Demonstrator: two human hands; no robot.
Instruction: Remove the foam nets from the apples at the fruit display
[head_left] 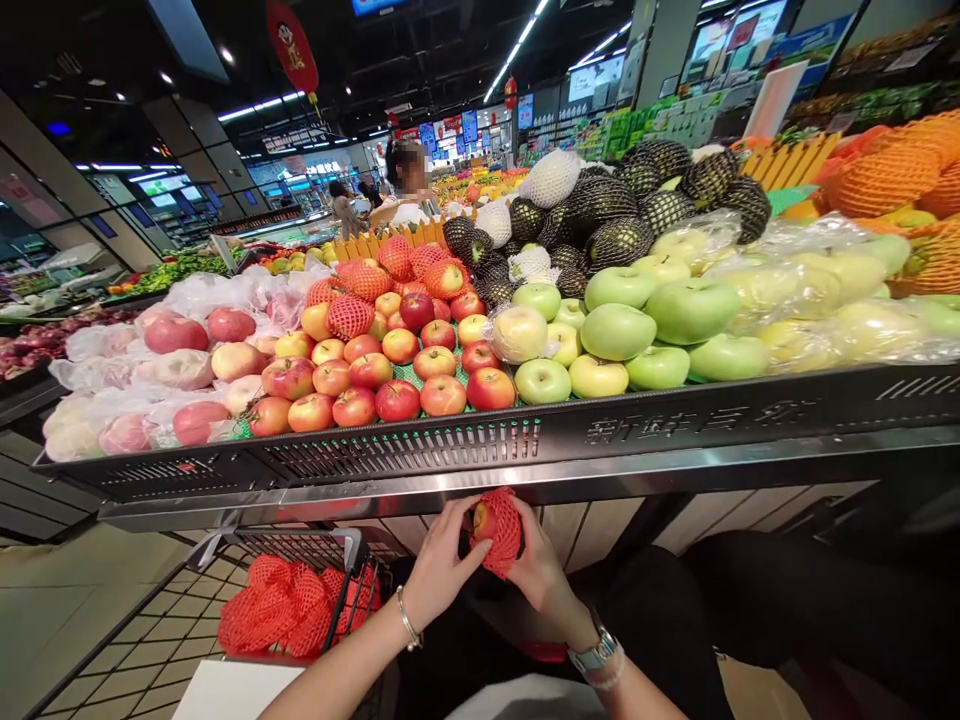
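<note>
Both my hands hold one apple in a red foam net [495, 528] just below the front rail of the fruit stand. My left hand [441, 572] grips it from the left, fingers curled on the net; a bracelet sits on that wrist. My right hand [541, 572] clasps the net from the right and wears a watch. The apple's yellow-red skin shows at the net's top left opening. A heap of empty red foam nets [279, 605] lies in the shopping trolley [341, 545] to the left of my hands.
The black stand [465, 445] carries red apples [397, 375], green apples [619, 330], bagged pale apples [817, 290], bagged pink apples [172, 350] and dark netted fruit [600, 210]. A person [409, 190] stands beyond the stand. Tiled floor lies at the lower left.
</note>
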